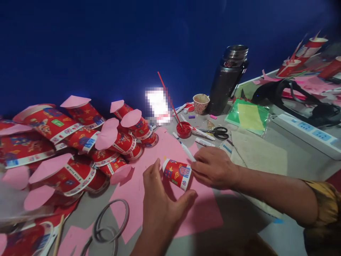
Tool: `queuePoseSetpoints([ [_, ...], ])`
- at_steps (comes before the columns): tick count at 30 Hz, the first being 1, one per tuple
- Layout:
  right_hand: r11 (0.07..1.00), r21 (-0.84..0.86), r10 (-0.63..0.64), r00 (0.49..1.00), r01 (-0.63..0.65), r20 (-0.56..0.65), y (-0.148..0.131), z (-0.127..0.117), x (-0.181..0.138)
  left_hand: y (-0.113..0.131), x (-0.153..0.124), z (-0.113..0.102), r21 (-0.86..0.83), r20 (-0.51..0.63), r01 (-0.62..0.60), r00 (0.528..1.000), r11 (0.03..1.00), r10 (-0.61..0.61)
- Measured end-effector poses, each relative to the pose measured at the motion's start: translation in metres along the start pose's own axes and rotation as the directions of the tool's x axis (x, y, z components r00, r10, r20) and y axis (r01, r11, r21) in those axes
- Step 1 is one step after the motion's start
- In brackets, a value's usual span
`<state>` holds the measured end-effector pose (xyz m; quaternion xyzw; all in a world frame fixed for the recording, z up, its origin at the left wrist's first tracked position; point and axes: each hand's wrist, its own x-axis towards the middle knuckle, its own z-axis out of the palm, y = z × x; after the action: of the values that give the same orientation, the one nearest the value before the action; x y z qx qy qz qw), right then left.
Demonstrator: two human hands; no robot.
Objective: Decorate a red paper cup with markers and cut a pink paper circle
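Nearest, the left hand (160, 202) lay open on pink paper (202, 213), thumb and fingers bracketing a small red cup (178, 173) lying on its side. Beyond it, the right hand (214, 167) pinched a white marker (187, 150) against the cup's rim. Farther off sat scissors (217, 132) and a flask (228, 78) on the worktop (279, 156).

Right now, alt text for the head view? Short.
Two bare hands work a small red paper cup lying on a pink paper sheet: the left hand steadies it, the right hand holds a white marker at its rim. A pile of red cups with pink paper flaps lies to the left; scissors, a red paint pot and a dark flask sit behind.
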<state>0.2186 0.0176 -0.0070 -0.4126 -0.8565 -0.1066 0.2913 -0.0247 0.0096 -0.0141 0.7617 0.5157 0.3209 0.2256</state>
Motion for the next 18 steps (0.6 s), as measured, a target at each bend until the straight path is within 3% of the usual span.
queuePoseSetpoints([
  [5, 0.999, 0.031, -0.034, 0.998, 0.036, -0.056, 0.000, 0.001, 0.001, 0.002, 0.002, 0.001, -0.016, 0.070, 0.076, 0.995, 0.997, -0.074],
  [11, 0.977, 0.212, -0.027, 0.999, 0.021, 0.024, 0.010, 0.007, -0.002, -0.004, 0.008, 0.002, -0.197, -0.011, 0.082, 0.996, 0.977, -0.086],
  [18, 0.951, 0.308, 0.050, 0.998, -0.034, -0.046, 0.016, 0.012, -0.003, -0.015, 0.013, 0.006, -0.182, -0.141, -0.085, 0.988, 0.980, 0.060],
])
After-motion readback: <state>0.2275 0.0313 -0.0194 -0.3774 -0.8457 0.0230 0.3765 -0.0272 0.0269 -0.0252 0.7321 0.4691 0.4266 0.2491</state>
